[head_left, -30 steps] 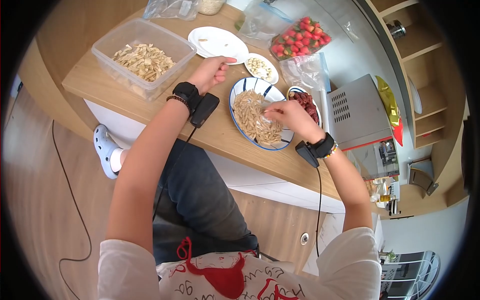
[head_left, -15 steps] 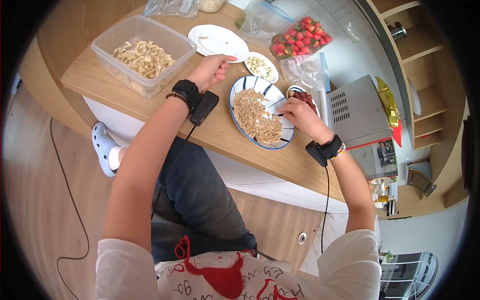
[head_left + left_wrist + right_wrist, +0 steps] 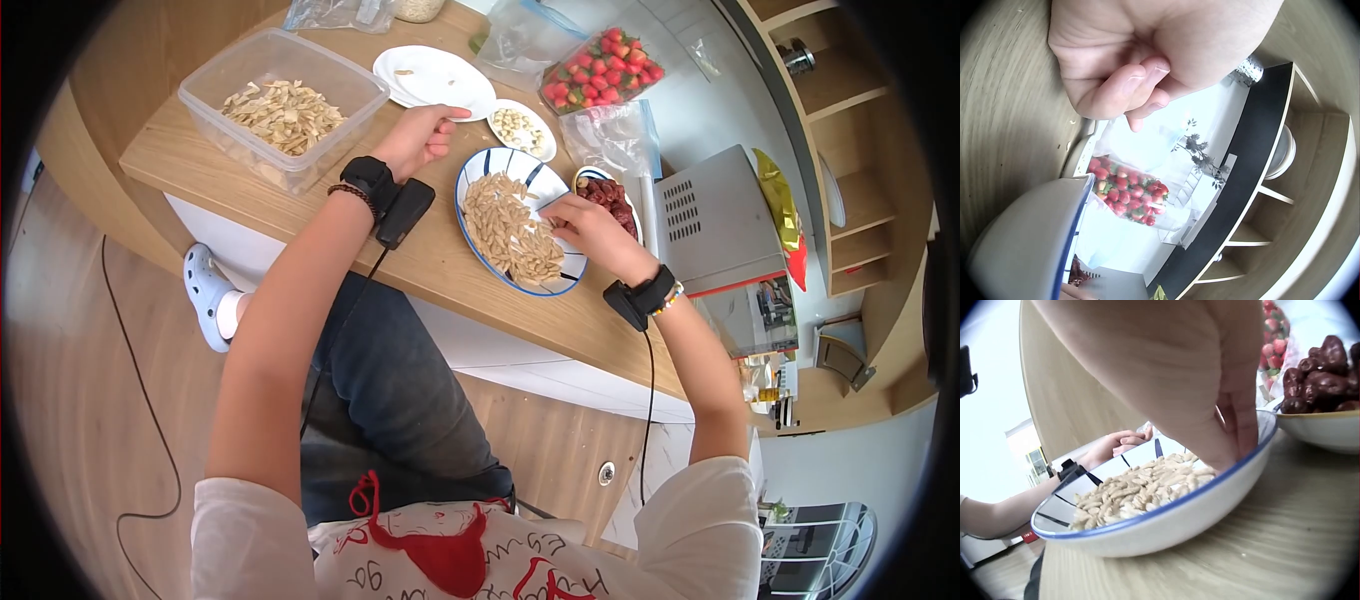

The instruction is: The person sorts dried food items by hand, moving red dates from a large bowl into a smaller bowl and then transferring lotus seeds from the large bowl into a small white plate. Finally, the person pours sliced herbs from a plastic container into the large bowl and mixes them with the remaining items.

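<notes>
In the head view, an oval blue-rimmed bowl (image 3: 536, 176) holds pale elongated kernels (image 3: 503, 228), mostly on its left side. The right hand (image 3: 597, 238) reaches over the right rim, fingertips down inside. The right wrist view shows this hand (image 3: 1179, 369) with fingers fairly straight and close together, tips partly hidden by the bowl's rim (image 3: 1166, 530). Just off the bowl's upper left, the left hand (image 3: 413, 145) has its index finger stretched at a white plate's (image 3: 432, 72) edge. Its other fingers curl inward; no object shows in this hand (image 3: 1129, 53) in the left wrist view.
A clear plastic tub (image 3: 345, 130) of dry pale pieces stands left. A small dish of whitish pieces (image 3: 518, 128) sits above the bowl, dark red dates (image 3: 612, 200) right of it. Beyond are strawberries (image 3: 603, 72), clear bags (image 3: 525, 45) and a grey appliance (image 3: 715, 225).
The right hand has gone from the kernels to the bowl's right rim, then slightly back inward. The kernels now lie more to the left, baring the bowl's right side. The left hand stays nearly still.
</notes>
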{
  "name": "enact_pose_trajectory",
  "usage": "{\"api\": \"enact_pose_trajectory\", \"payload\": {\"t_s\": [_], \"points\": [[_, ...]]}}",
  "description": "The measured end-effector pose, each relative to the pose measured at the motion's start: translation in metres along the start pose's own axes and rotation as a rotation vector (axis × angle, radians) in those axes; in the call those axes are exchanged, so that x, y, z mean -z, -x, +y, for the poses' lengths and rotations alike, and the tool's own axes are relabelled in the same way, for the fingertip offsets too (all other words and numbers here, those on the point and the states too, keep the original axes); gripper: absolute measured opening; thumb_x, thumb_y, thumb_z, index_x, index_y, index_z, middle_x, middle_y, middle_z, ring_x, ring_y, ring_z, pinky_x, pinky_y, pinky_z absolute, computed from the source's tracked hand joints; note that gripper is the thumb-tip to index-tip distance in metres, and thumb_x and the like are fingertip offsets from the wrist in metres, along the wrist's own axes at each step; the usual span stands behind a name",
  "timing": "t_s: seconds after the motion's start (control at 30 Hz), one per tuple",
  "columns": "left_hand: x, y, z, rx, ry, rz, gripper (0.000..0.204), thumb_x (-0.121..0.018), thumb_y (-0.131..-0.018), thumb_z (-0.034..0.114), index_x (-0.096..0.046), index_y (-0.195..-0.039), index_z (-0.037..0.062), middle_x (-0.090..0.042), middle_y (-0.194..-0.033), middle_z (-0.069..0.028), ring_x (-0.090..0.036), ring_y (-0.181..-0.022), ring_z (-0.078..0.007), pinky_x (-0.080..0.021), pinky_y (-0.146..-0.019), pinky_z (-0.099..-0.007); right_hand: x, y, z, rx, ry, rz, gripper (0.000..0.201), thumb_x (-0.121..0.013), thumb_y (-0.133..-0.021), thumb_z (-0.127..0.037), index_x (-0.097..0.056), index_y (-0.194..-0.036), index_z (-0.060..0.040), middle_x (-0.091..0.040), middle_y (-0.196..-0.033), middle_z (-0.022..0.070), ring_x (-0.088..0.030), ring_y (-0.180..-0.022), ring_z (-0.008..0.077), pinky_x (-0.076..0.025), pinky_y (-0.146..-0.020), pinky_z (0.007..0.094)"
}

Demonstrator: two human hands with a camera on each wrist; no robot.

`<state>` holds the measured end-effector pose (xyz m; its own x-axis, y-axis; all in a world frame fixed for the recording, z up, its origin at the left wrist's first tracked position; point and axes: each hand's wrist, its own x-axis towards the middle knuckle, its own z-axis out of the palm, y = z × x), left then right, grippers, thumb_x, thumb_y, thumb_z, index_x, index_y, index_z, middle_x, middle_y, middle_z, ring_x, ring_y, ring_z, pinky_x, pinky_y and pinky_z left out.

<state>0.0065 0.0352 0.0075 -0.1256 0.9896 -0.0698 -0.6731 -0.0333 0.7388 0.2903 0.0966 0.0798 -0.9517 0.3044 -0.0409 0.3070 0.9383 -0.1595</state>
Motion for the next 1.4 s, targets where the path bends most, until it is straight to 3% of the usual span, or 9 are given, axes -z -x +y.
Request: {"api": "enact_pose_trajectory", "payload": {"t_s": [0.4, 0.6, 0.77, 0.9, 1.03, 1.2, 1.3, 1.33, 1.4], "points": [[0.000, 0.001, 0.000, -0.007, -0.016, 0.002, 0.027, -0.042, -0.094, 0.012, -0.053, -0.113, -0.0034, -0.035, -0.064, 0.0054, -0.024, -0.050, -0.0041, -0.022, -0.042, -0.0188, -0.005, -0.001, 0.004, 0.004, 0.007, 0.058, 0.017, -0.062, -0.078, -0.003, -0.056, -0.094, -0.0011, -0.054, -0.088, 0.0129, -0.056, -0.079, 0.0281, -0.047, -0.072, 0.0339], [0.001, 0.001, 0.000, -0.010, -0.008, -0.003, 0.027, -0.042, -0.094, 0.011, -0.053, -0.113, -0.0034, -0.035, -0.064, 0.0053, -0.024, -0.050, -0.0041, -0.022, -0.042, -0.0188, 0.006, -0.001, 0.005, -0.227, -0.226, -0.147, 0.013, -0.062, -0.082, -0.005, -0.056, -0.093, -0.0023, -0.053, -0.081, 0.0046, -0.055, -0.077, 0.0138, -0.046, -0.069, 0.0274], [0.001, 0.000, -0.001, -0.009, -0.006, -0.007, 0.027, -0.042, -0.093, 0.012, -0.053, -0.113, -0.0032, -0.035, -0.064, 0.0053, -0.024, -0.050, -0.0041, -0.021, -0.042, -0.0189, 0.012, 0.003, 0.013, -0.420, -1.273, 0.056, 0.010, -0.055, -0.083, -0.003, -0.053, -0.092, 0.0003, -0.052, -0.086, 0.0050, -0.052, -0.079, 0.0140, -0.046, -0.072, 0.0253], [0.001, -0.002, -0.002, -0.011, -0.007, -0.006, 0.026, -0.043, -0.093, 0.011, -0.053, -0.113, -0.0032, -0.035, -0.064, 0.0053, -0.024, -0.049, -0.0044, -0.021, -0.042, -0.0190, 0.008, 0.003, 0.012, -0.132, -2.365, 0.179, 0.014, -0.049, -0.080, -0.001, -0.049, -0.093, 0.0020, -0.048, -0.088, 0.0086, -0.049, -0.083, 0.0175, -0.045, -0.076, 0.0255], [0.000, 0.001, 0.000, -0.007, -0.016, 0.011, 0.026, -0.043, -0.093, 0.011, -0.053, -0.113, -0.0032, -0.036, -0.064, 0.0051, -0.024, -0.049, -0.0044, -0.021, -0.042, -0.0190, 0.001, -0.007, -0.002, -0.140, -2.446, 0.196, 0.016, -0.046, -0.076, 0.001, -0.049, -0.092, 0.0037, -0.046, -0.088, 0.0098, -0.048, -0.086, 0.0195, -0.044, -0.077, 0.0259], [0.000, 0.000, -0.001, -0.003, 0.006, 0.002, 0.027, -0.042, -0.093, 0.011, -0.053, -0.113, -0.0033, -0.035, -0.064, 0.0050, -0.024, -0.049, -0.0043, -0.022, -0.042, -0.0187, 0.006, -0.013, -0.009, -0.619, -1.526, 0.124, 0.023, -0.056, -0.087, -0.019, -0.059, -0.095, 0.0018, -0.056, -0.081, 0.0021, -0.051, -0.069, 0.0071, -0.043, -0.055, 0.0199], [0.000, 0.000, 0.000, -0.004, 0.001, 0.001, 0.027, -0.042, -0.093, 0.011, -0.053, -0.113, -0.0034, -0.035, -0.064, 0.0050, -0.024, -0.049, -0.0044, -0.022, -0.042, -0.0186, 0.003, -0.011, -0.009, -0.646, -0.620, -0.091, 0.022, -0.061, -0.085, -0.020, -0.063, -0.095, -0.0008, -0.054, -0.071, -0.0018, -0.051, -0.068, 0.0035, -0.041, -0.057, 0.0184], [0.000, 0.000, 0.000, -0.004, -0.005, 0.003, 0.027, -0.042, -0.094, 0.011, -0.053, -0.113, -0.0033, -0.035, -0.064, 0.0051, -0.024, -0.049, -0.0044, -0.022, -0.042, -0.0186, -0.010, -0.011, -0.012, -0.467, -0.477, 0.048, 0.021, -0.065, -0.083, -0.021, -0.065, -0.093, -0.0029, -0.048, -0.063, -0.0062, -0.044, -0.060, 0.0017, -0.036, -0.053, 0.0187], [0.000, 0.001, 0.000, -0.006, -0.015, 0.001, 0.027, -0.041, -0.094, 0.011, -0.053, -0.113, -0.0033, -0.035, -0.064, 0.0053, -0.024, -0.049, -0.0044, -0.022, -0.042, -0.0187, -0.010, -0.006, -0.010, -0.521, -0.503, -0.009, 0.021, -0.066, -0.082, -0.020, -0.064, -0.093, -0.0022, -0.045, -0.062, -0.0074, -0.040, -0.057, 0.0024, -0.033, -0.051, 0.0198]]}}
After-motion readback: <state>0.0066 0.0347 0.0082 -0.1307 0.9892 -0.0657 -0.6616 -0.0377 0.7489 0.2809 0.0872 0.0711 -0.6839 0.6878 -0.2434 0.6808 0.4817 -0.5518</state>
